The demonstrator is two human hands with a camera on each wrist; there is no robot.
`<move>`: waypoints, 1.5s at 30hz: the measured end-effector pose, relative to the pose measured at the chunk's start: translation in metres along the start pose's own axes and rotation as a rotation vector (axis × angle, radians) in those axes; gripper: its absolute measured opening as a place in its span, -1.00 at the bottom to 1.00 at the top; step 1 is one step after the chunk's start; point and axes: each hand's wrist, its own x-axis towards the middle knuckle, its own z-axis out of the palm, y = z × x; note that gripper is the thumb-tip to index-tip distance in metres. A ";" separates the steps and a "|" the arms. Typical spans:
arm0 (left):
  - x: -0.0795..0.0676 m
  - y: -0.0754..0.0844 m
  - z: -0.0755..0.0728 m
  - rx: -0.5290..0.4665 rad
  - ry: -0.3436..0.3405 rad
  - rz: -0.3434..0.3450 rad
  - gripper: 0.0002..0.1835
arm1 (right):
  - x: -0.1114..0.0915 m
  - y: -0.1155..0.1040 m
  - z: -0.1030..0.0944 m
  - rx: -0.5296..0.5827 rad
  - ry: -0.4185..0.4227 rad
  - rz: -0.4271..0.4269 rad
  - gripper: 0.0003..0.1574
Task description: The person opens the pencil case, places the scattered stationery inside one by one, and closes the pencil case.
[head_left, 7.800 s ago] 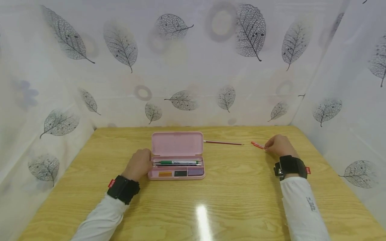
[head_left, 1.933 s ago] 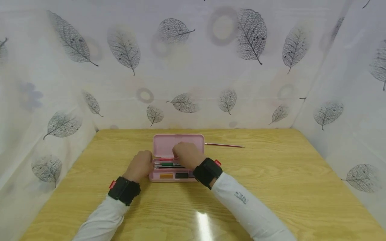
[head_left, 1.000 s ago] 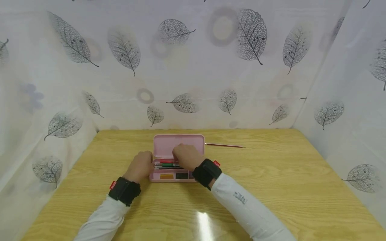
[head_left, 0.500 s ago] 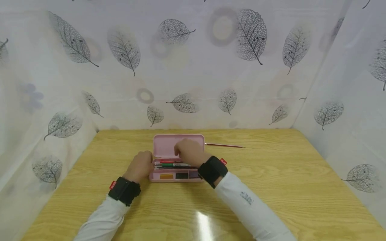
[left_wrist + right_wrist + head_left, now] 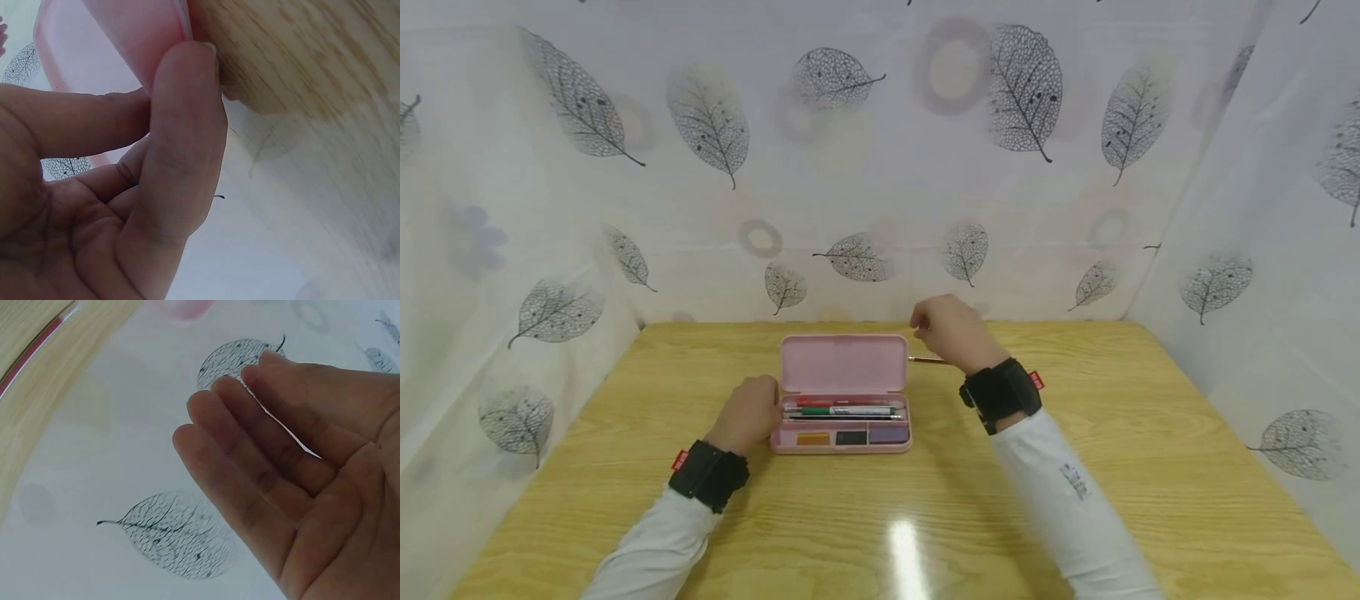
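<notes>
A pink pencil case point(image 5: 844, 364) lies with its lid up on the table. My left hand point(image 5: 747, 415) pinches the case's left wall; in the left wrist view, thumb and finger grip the pink edge point(image 5: 140, 37). Inside the case lie a red pen point(image 5: 816, 403), a green-and-white marker point(image 5: 820, 411), a dark pencil point(image 5: 842, 418), and orange, dark green and purple blocks point(image 5: 887, 435). My right hand point(image 5: 955, 333) hovers right of the lid with nothing in it, fingers loosely bent. Below it lies a dark red pencil point(image 5: 925, 360), partly hidden by the hand in the head view.
The wooden table point(image 5: 850, 508) ends at a leaf-patterned white curtain point(image 5: 880, 167), which also rises along the left and right sides. A glare spot point(image 5: 906, 550) shines near the front.
The red pen, earlier between my right fingers on the right, is now in the case. My right hand has since lifted out of the case and moved right, over the pencil. The left hand stays put.
</notes>
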 end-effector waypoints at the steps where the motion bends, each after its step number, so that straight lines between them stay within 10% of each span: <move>1: 0.000 0.000 0.000 -0.001 -0.001 -0.002 -0.88 | -0.001 0.004 -0.002 0.000 0.004 0.005 -0.81; 45: -0.003 0.004 -0.001 -0.023 -0.018 -0.028 -0.89 | 0.001 0.086 0.069 -0.034 -0.104 0.092 -0.86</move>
